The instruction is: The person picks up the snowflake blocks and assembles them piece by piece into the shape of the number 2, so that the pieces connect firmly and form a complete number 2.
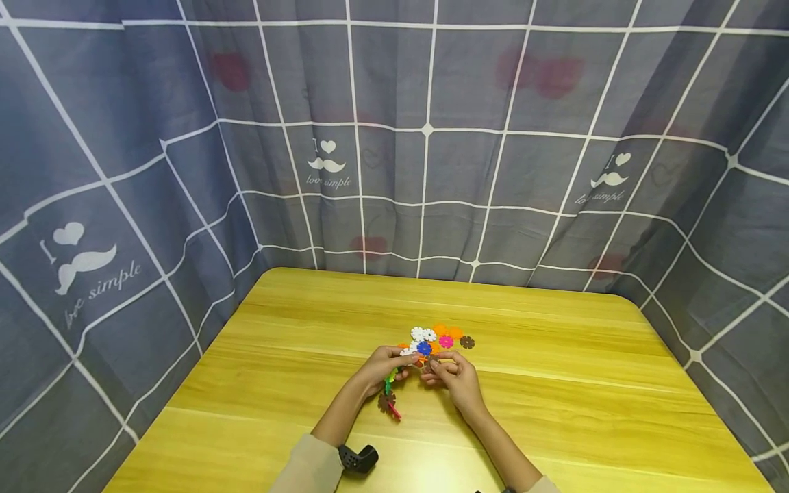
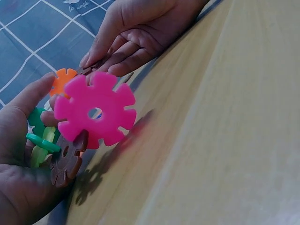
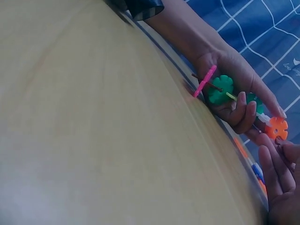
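My left hand (image 1: pixel 383 368) grips a chain of slotted plastic discs joined at their notches. In the left wrist view the chain shows a pink disc (image 2: pixel 72 101), a brown disc (image 2: pixel 65 165), green pieces and a yellow-green piece. At its far end an orange disc (image 3: pixel 276 127) sits by the left fingertips, beside a whitish one. My right hand (image 1: pixel 461 382) pinches another brown disc (image 2: pixel 89 70) against that orange one; whether their notches are joined I cannot tell. The chain's pink end hangs below the left palm.
Loose discs lie on the wooden table just beyond the hands: white ones (image 1: pixel 418 333), a blue one (image 1: pixel 424 348), orange ones (image 1: pixel 455 333), a pink one (image 1: pixel 446 341) and a brown one (image 1: pixel 467 342). A grey checked curtain (image 1: pixel 394 164) surrounds the table's back and sides.
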The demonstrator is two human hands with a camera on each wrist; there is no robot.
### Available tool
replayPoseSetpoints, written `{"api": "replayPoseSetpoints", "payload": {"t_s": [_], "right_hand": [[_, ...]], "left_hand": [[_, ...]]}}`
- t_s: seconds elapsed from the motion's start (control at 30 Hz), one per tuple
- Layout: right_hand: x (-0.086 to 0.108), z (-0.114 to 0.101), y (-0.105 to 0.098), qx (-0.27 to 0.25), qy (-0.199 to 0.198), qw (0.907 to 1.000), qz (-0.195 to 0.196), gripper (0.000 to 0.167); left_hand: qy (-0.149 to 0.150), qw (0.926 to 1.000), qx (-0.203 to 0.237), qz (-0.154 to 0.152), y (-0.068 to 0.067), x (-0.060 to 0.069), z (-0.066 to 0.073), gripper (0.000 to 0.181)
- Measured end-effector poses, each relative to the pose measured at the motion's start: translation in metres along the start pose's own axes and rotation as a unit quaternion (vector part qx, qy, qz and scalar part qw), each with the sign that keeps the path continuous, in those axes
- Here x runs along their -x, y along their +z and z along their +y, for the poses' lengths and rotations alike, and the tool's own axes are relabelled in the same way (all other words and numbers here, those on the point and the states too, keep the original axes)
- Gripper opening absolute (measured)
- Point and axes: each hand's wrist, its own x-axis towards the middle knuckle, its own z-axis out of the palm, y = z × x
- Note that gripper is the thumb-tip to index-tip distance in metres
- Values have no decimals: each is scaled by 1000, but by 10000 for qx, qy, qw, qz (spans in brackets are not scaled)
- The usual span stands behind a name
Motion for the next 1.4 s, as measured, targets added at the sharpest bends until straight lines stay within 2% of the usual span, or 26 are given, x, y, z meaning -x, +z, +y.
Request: {"api": "replayPoseSetpoints", "payload": {"t_s": [0.1,0.4,0.5,0.6,0.7,0.77,0.83,0.9,1.0,1.1,1.17,1.2,1.23,1.27,1.4], "right_hand": [[1,1,0,-20,-24,9999,-117,25],[0,-4,1,107,82,9998,-174,26],[0,-4,1,126,3,9998,-144,26],[-1,-1,2,340,-225,9990,-156,29],[-4,2,2,855,-527,9949,-98,26],[-8,4,1,1334,-750,9882,79,24],[-14,6,1,1947,-911,9760,345,22],[-21,10,0,2647,-1044,9568,598,21],[-31,14,2,3761,-1180,9155,808,23],[-37,18,5,4666,-1181,8722,874,26],[-38,19,6,4930,-1178,8572,907,26],[-38,19,6,4942,-1179,8563,927,24],[-38,19,6,4885,-1186,8594,932,22],[-38,19,5,4717,-1196,8685,944,19],[-33,13,0,3539,-1246,9217,987,7]], "left_hand": [[27,9999,-98,-29,0,1,-2,29],[58,9979,-645,-33,1,4,1,28],[21,9986,-519,-67,1,3,1,31],[-91,9995,-214,-201,-1,1,0,46],[-200,9987,48,-471,-6,0,0,54],[-242,9973,290,-626,-10,-1,0,46],[-217,9955,571,-721,-13,-2,-1,33],[-174,9932,875,-751,-15,-2,-1,22],[-96,9907,1117,-771,-17,-3,-1,15],[-57,9903,1136,-795,-16,-2,-1,18],[-69,9905,1126,-786,-16,-1,-1,21],[-101,9904,1139,-772,-15,-1,-1,22],[-108,9907,1124,-763,-15,-1,-1,21],[-108,9913,1082,-740,-14,-1,-1,20],[-28,9940,836,-700,-11,-2,0,16]]}}
